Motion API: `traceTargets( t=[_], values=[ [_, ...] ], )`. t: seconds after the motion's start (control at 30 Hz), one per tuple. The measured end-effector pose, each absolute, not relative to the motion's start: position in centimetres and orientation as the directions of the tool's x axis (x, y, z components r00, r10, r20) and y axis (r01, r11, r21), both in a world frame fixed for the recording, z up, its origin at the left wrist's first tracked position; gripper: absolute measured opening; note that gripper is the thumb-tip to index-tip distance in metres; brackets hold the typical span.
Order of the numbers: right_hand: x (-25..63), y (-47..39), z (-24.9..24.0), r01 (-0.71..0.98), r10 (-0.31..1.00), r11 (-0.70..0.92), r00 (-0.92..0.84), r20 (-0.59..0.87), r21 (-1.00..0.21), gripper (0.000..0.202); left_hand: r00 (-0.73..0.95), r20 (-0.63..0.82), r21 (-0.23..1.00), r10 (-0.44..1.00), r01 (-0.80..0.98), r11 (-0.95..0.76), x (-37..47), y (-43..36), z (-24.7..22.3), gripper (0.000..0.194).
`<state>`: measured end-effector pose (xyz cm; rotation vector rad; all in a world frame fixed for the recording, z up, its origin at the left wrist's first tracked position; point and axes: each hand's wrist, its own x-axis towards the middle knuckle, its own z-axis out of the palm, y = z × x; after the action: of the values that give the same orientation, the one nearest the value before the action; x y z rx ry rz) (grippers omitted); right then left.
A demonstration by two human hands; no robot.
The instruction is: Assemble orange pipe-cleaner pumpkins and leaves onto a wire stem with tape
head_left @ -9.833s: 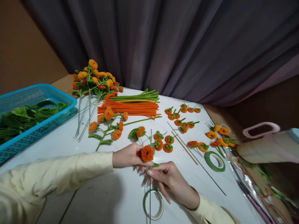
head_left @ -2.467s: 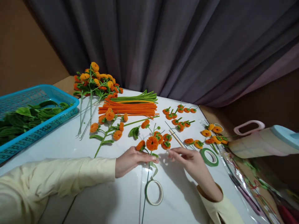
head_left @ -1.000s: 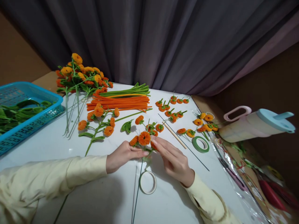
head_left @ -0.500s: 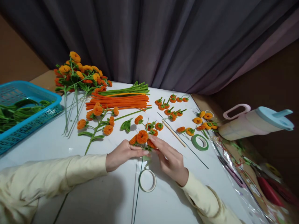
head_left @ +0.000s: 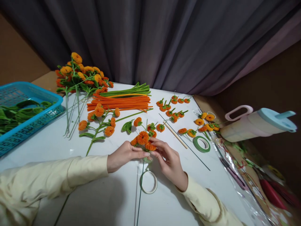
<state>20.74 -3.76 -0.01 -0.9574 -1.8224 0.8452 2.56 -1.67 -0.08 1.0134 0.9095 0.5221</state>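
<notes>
Near the middle of the white table, my left hand (head_left: 125, 155) pinches the base of a cluster of orange flowers (head_left: 143, 137) on a thin dark green wire (head_left: 140, 194). My right hand (head_left: 169, 160) has its fingers closed on a lower orange flower (head_left: 150, 146) at the right of the cluster. A roll of tape (head_left: 149, 182) stands just below my hands, with a strip running up toward the cluster's base. The fingertips partly hide where stems and tape meet. Left of the cluster lie a green leaf piece (head_left: 127, 126) and a finished-looking orange flower spray (head_left: 96, 135).
Left is a blue basket (head_left: 35, 121) of green leaves. Behind lie orange stems (head_left: 118, 103), green stems (head_left: 129, 90) and a flower heap (head_left: 80, 73). To the right are small flowers (head_left: 174, 117), a stick (head_left: 176, 135), green tape (head_left: 201, 144), scissors (head_left: 232, 174) and a tumbler (head_left: 256, 124).
My right hand has shifted slightly left and down, its fingers curling closer round the lower flower. That flower and the upper left one have moved a little left.
</notes>
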Motion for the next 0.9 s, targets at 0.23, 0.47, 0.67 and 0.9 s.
traceTargets(
  t=[0.23,0.47,0.67,0.9],
  values=[
    [21.5,-3.3,1.3,0.300,0.873,0.469,-0.302,0.384,-0.831,0.026,0.574,-0.348,0.881,0.742,-0.070,0.467,2.6,-1.7,-0.2,0.023],
    [23.7,-2.3,2.5,0.045,0.844,-0.227,-0.489,-0.220,-0.973,0.028,0.534,-0.324,0.851,0.781,-0.196,0.488,2.9,-1.9,0.3,0.020],
    [20.8,-3.1,0.5,-0.202,0.768,-0.483,-0.566,-0.301,-0.852,0.038,0.540,-0.323,0.859,0.777,-0.179,0.481,2.9,-2.0,0.8,0.024],
    [20.4,-3.3,0.3,-0.134,0.780,-0.469,-0.527,-0.338,-0.873,0.026,0.539,-0.324,0.846,0.777,-0.203,0.494,2.9,-2.4,1.2,0.024]
  ],
)
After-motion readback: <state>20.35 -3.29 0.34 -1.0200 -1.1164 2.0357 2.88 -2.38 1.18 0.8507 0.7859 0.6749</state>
